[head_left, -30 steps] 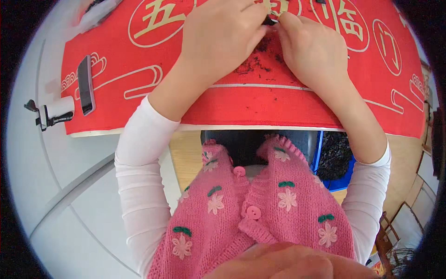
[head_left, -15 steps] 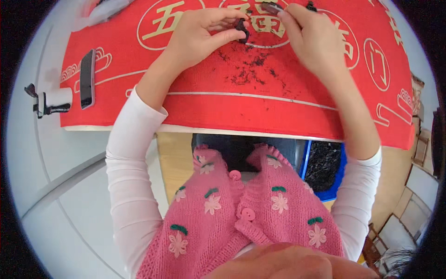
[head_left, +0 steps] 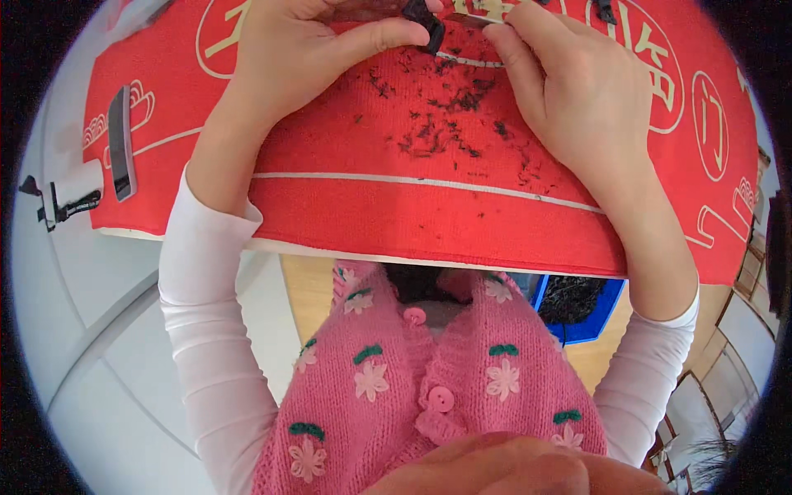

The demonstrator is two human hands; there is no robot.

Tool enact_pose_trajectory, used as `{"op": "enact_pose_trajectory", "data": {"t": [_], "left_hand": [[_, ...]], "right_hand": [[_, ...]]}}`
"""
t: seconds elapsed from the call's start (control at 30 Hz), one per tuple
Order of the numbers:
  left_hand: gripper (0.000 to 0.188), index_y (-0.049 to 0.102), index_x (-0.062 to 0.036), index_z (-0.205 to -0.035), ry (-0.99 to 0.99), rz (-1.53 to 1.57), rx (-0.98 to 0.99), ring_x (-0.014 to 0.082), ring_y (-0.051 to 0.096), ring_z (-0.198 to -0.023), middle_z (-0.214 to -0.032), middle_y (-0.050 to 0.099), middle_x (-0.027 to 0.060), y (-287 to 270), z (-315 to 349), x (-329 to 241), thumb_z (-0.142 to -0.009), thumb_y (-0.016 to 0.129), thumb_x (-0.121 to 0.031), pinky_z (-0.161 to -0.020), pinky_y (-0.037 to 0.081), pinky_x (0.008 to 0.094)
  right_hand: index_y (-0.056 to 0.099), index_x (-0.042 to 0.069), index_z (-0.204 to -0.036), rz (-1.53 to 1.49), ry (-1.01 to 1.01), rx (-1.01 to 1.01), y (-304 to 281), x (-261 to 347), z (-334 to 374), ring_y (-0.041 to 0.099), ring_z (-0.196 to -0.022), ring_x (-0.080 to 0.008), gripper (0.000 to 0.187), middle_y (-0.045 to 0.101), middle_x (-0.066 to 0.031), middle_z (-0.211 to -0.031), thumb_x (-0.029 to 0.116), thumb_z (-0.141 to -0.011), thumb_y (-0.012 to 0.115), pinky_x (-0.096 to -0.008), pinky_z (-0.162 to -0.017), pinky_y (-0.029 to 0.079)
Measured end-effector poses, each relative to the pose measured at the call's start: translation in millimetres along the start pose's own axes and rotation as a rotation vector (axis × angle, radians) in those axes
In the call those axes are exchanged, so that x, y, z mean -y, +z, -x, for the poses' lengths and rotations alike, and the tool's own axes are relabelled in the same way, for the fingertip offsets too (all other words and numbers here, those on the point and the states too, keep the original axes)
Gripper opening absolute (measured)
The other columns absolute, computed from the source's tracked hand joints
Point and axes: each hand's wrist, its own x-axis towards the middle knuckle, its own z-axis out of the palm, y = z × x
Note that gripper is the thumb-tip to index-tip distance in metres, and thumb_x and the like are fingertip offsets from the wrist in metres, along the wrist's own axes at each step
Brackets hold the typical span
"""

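My left hand (head_left: 309, 49) pinches a small black piece (head_left: 422, 21) between thumb and fingers, over a red cloth mat (head_left: 412, 214) with gold outline patterns. Close beside it on the right, my right hand (head_left: 569, 91) holds a thin dark tool (head_left: 466, 18) whose tip meets the black piece. Dark shavings (head_left: 445, 124) lie scattered on the mat just below both hands. The top of both hands is cut off by the picture's upper edge.
A black flat bar (head_left: 121, 142) lies on the mat's left end. A small white and black tool (head_left: 70, 198) rests on the white table (head_left: 82, 346) beside it. A blue bin (head_left: 582, 305) of dark scraps stands on the wooden floor below the table edge.
The view has drawn closer to the hands, which now sit at the top edge. Both hands stay together on the small black piece. More shavings show on the mat.
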Motion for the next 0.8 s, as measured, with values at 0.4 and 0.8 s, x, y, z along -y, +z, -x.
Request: {"op": "enact_pose_trajectory", "data": {"t": [0.4,0.8], "left_hand": [[0.033,0.063,-0.0001,-0.095,-0.102,-0.106,0.015,0.0129,0.060,-0.067,-0.084,0.066,0.0094,1,0,-9,-0.062,0.071,0.000,-0.066,0.048,0.0183],[0.032,0.064,-0.0007,-0.093,-0.103,-0.227,-0.001,0.0117,0.059,-0.064,-0.081,0.066,0.0081,1,0,-10,-0.062,0.071,-0.001,-0.063,0.047,0.0174]], "right_hand": [[0.046,0.006,-0.064,0.072,-0.147,-0.154,12,-4,2,0.042,-0.036,-0.0195,0.019,0.048,-0.0057,-0.051,0.014,-0.078,0.055,-0.0267,-0.034,0.033],[0.048,0.004,-0.067,0.172,-0.120,-0.146,17,5,8,0.045,-0.037,-0.0206,0.018,0.051,-0.0070,-0.053,0.016,-0.079,0.052,-0.0275,-0.035,0.034]]}}
